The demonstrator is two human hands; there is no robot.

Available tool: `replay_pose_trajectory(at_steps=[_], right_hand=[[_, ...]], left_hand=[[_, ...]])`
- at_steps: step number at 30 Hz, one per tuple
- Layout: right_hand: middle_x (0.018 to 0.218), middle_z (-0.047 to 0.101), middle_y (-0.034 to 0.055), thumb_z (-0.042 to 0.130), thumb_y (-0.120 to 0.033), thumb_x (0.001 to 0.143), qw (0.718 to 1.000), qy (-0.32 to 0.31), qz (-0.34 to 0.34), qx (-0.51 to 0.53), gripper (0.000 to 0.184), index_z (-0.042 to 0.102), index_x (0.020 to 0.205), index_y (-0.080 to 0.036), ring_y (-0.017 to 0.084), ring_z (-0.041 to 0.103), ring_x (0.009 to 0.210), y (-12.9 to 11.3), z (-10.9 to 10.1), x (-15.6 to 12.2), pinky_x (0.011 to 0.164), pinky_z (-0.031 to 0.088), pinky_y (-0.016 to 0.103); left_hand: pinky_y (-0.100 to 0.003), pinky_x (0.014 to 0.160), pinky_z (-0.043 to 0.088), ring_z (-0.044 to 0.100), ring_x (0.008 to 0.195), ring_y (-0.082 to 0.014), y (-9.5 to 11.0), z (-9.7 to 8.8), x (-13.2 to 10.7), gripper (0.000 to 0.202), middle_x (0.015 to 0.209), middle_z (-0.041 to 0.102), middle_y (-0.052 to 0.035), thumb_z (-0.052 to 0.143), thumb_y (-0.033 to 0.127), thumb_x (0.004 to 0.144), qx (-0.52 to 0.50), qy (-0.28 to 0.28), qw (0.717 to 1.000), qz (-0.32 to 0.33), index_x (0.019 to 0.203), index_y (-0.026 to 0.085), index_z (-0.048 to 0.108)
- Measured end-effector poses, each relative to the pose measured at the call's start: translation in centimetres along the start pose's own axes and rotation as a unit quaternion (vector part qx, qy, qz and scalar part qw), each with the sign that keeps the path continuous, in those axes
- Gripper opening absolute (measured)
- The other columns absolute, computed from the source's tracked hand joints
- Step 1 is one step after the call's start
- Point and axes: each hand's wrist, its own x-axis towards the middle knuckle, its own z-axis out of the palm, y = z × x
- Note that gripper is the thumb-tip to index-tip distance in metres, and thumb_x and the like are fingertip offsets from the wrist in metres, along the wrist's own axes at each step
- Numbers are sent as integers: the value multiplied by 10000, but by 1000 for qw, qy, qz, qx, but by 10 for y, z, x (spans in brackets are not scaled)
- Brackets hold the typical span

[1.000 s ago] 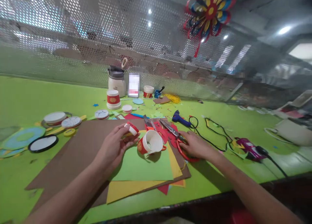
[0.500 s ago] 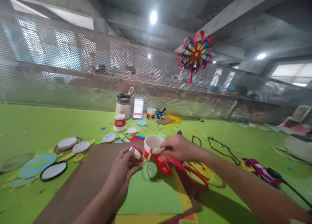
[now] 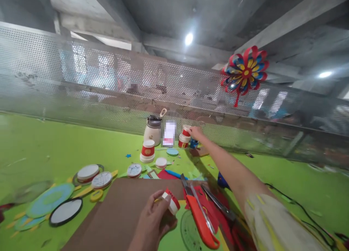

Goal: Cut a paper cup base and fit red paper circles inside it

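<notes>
My left hand (image 3: 156,216) is closed around a short white-and-red ring (image 3: 171,202), which looks like a cut piece of paper cup, above the brown board (image 3: 120,203). My right hand (image 3: 196,133) reaches far across the table and grips a small red-and-white paper cup (image 3: 187,130). That cup sits on or just over another red-and-white cup (image 3: 184,141); whether its weight rests there I cannot tell. An orange-red utility knife (image 3: 200,222), a metal tool (image 3: 204,209) and scissors (image 3: 219,205) lie right of my left hand. A clear round protractor (image 3: 191,231) lies on green paper.
A beige thermos jug (image 3: 152,131) and a blurred phone screen (image 3: 169,134) stand at the back by the mesh partition (image 3: 109,80). Several round lids and paper discs, including a black-rimmed one (image 3: 65,211), lie left. A paper flower (image 3: 247,73) hangs above. Black cord runs right.
My right hand has carried the cup from the board to the back, onto or over the other cup. My left hand still holds the ring. The view has shifted, and the knife and scissors are now uncovered.
</notes>
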Motion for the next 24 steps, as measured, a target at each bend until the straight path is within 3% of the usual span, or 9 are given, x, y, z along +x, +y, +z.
replay_pose_trajectory(at_steps=[9,12,16,20,24], right_hand=[[1219,603,87,589,-315,936,998,-63,3,0,313,581,1208,-160,238,628,1017,12,32,19,844,542,428],[1219,602,94,592,-312,935,998,-62,-5,8,316,579,1210,-156,235,628,1016,10,29,14,845,541,426],[1222,600,87,589,-314,937,999,-38,-17,15,320,573,1219,-163,237,628,1019,12,7,-2,843,542,434],[1226,600,84,581,-315,941,998,-43,-30,15,304,582,1208,-171,235,626,1020,29,-23,-46,848,541,430],[1210,606,83,587,-320,937,991,-117,-62,27,320,575,1215,-161,236,631,1008,56,-39,-141,836,544,430]], left_hand=[[-320,609,524,591,638,-168,3,3,-3,638,751,660,-32,835,455,575,21,-3,1000,-10,1100,210,568],[-332,618,541,601,631,-166,3,3,-4,621,773,663,-35,827,436,604,28,-6,1000,-6,1115,205,560],[-380,632,573,669,692,-221,7,4,-7,585,836,689,-73,806,381,663,43,-25,999,9,1149,196,536],[-399,732,593,696,793,-234,17,9,-16,521,980,704,-118,782,300,715,48,-61,996,38,1158,171,538],[-353,827,581,690,842,-199,33,14,-29,412,1023,707,-97,765,264,742,45,-114,991,59,1105,153,605]])
